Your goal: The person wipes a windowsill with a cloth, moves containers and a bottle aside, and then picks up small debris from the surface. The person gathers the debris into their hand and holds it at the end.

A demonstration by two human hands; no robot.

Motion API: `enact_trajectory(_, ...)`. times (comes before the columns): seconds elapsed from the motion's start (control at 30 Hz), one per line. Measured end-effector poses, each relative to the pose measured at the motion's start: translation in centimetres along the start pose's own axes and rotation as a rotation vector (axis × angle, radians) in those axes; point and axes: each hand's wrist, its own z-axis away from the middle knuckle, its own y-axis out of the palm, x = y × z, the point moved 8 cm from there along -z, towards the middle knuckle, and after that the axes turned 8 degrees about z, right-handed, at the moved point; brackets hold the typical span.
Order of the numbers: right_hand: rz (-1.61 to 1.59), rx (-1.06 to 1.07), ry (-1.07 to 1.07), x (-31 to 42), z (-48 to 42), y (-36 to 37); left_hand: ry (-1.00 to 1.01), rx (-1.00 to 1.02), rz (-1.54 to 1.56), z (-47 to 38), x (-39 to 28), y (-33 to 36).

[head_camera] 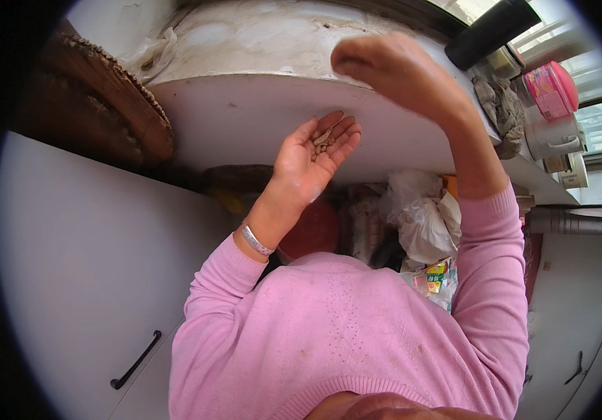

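Note:
My left hand (303, 163) is palm up with its fingers slightly cupped. Several small brown pieces (322, 144), which look like seeds or dried pods, lie in it near the fingers. A silver bracelet (256, 241) circles that wrist. Over the front edge of a stained white ledge (259, 37) is my right hand (379, 65), blurred, with its fingers bent downward. Whether anything is between those fingers is hidden.
A dark brown wooden piece with a rough edge (117, 100) stands at left, above a white cabinet door (85, 220). Plastic bags (421, 226) and a red round object (311, 231) sit below. A black cylinder (492, 34), grey cloth (508, 113) and pink-lidded tub (550, 92) occupy the right ledge.

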Motion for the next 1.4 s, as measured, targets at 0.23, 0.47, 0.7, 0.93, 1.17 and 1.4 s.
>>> enact_trajectory(0.23, 0.176, -0.248, -0.115, 1.5, 0.4, -1.4, -0.015, 0.039, 0.042, 1.1, 0.4, 1.4)
enact_trajectory(0.47, 0.086, -0.32, 0.15, -4.7, -1.8, -1.9, -0.013, 0.21, 0.025, 3.6, 0.4, 3.3)
enact_trajectory(0.7, -0.432, -0.248, 0.375, -0.8, 8.2, 0.9, -0.059, 0.227, -0.019, 4.7, 0.4, 3.2)
enact_trajectory(0.93, -0.217, -0.241, 0.26, 2.1, 13.2, 3.7, -0.225, 0.221, -0.148, 3.2, 4.6, 2.9)
enact_trajectory(1.17, 0.105, -0.207, 0.32, 1.8, 16.7, 3.9, -0.367, 0.196, -0.197, 1.6, 9.5, 1.8)
enact_trajectory(1.4, -0.147, -0.328, 0.505, 0.1, 20.8, 3.0, -0.426, 0.158, -0.199, 0.3, 11.1, 0.0)
